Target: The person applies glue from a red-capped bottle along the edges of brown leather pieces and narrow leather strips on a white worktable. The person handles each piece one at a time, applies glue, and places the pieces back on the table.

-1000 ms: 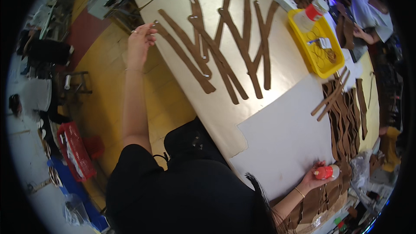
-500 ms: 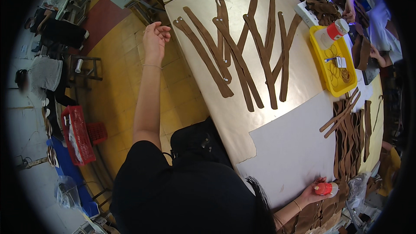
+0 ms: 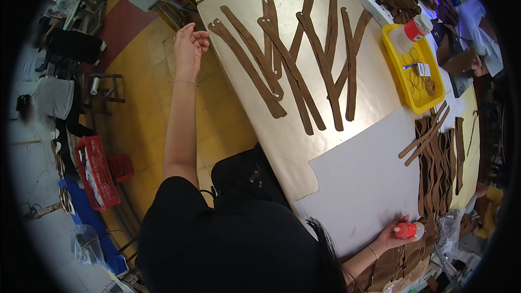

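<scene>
My left hand (image 3: 190, 50) is raised beside the table's left edge, above the yellow floor. Its fingers are loosely bent and apart, with nothing in them. Down at the lower right, my right hand (image 3: 392, 237) grips a small clear bottle (image 3: 417, 231) with a red top, tilted on its side over the brown pieces. Several long brown strips (image 3: 321, 65) lie crossed and slanting on the gold table top (image 3: 239, 38). Small pale dots show at the ends of some strips. Beyond my right hand, more brown strips (image 3: 429, 179) are laid close together.
A grey sheet (image 3: 363, 184) covers the near table. The yellow tray (image 3: 392, 70) at right holds a red-and-white jar (image 3: 411, 34) and rubber bands (image 3: 429, 87). Co-workers' hands are at the upper right. Red baskets (image 3: 97, 171) and a stool (image 3: 103, 84) stand at left.
The whole view has shifted slightly, with the table appearing a little higher and further left. My left fingers have loosened a little. My right hand keeps the bottle.
</scene>
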The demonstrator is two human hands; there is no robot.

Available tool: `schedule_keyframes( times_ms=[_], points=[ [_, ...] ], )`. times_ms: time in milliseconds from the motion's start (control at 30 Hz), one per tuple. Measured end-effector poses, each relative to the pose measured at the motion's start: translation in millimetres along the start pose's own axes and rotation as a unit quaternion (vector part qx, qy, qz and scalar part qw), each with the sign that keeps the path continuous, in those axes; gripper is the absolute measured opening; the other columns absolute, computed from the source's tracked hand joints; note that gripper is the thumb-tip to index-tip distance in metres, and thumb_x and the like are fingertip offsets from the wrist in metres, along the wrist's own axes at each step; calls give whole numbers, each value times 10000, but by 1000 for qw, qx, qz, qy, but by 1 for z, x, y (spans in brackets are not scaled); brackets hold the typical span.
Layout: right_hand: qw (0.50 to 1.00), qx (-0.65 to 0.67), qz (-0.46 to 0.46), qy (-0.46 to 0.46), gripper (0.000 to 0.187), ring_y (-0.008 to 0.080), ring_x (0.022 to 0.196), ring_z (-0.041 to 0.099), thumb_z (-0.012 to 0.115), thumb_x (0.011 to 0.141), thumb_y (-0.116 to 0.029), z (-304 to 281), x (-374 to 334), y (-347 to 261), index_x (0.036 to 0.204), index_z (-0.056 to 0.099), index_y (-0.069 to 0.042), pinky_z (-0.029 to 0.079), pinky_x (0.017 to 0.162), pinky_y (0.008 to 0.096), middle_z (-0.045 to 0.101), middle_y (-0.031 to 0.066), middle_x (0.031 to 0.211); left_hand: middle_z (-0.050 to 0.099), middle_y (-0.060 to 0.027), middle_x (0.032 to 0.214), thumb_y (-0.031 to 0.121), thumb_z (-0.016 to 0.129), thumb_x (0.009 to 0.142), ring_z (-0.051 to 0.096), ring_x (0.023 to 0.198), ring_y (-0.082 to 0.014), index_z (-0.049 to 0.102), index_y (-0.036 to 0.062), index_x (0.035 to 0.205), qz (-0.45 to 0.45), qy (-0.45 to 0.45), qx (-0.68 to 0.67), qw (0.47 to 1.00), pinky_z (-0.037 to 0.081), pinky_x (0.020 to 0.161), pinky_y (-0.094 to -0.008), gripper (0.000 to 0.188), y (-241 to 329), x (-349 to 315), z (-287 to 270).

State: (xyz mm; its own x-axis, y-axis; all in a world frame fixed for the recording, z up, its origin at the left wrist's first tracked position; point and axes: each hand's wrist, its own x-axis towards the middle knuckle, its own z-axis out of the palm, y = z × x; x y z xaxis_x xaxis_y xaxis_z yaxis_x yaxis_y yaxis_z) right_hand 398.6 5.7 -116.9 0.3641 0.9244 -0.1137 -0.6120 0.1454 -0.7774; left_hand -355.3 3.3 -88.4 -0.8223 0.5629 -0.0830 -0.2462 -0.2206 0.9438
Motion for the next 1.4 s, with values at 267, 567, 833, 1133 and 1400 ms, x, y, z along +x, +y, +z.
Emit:
schedule_keyframes(
  times_ms=[267,567,833,1133,1400],
  points=[
    [999,0,-7,32,700,271,943,574,551,853,-540,3,-1,1,1124,454,98,477,865,355,567,195,1051,633,-75,766,215,496,940,538,556,-114,542,30,966,36,-21,110,993,415,503,-235,193,-1,-7,18],
    [1000,1,-4,5,692,268,959,569,558,851,-536,-3,0,0,1129,457,89,472,876,360,560,192,1061,679,-52,848,336,467,938,509,770,-114,684,10,846,146,-83,258,951,375,709,-253,401,11,-30,50],
    [999,0,-16,42,687,264,956,565,560,851,-532,5,-2,2,1127,457,88,464,869,352,562,186,1047,679,-91,881,257,551,899,556,757,-125,692,15,887,178,-222,343,895,436,758,-260,281,8,-51,75],
    [1000,0,6,19,685,256,932,563,541,857,-545,3,-1,1,1139,453,74,461,863,352,565,182,1049,655,-119,910,271,695,781,628,798,-203,675,7,990,159,-21,590,791,480,721,-300,337,-8,62,47],
    [999,-7,-2,42,671,258,898,571,513,871,-550,8,-3,2,1124,454,68,476,841,346,581,175,1011,632,-86,714,271,786,694,595,595,-188,628,-8,905,-56,-79,676,730,488,589,-305,383,-14,132,62]
  ],
)
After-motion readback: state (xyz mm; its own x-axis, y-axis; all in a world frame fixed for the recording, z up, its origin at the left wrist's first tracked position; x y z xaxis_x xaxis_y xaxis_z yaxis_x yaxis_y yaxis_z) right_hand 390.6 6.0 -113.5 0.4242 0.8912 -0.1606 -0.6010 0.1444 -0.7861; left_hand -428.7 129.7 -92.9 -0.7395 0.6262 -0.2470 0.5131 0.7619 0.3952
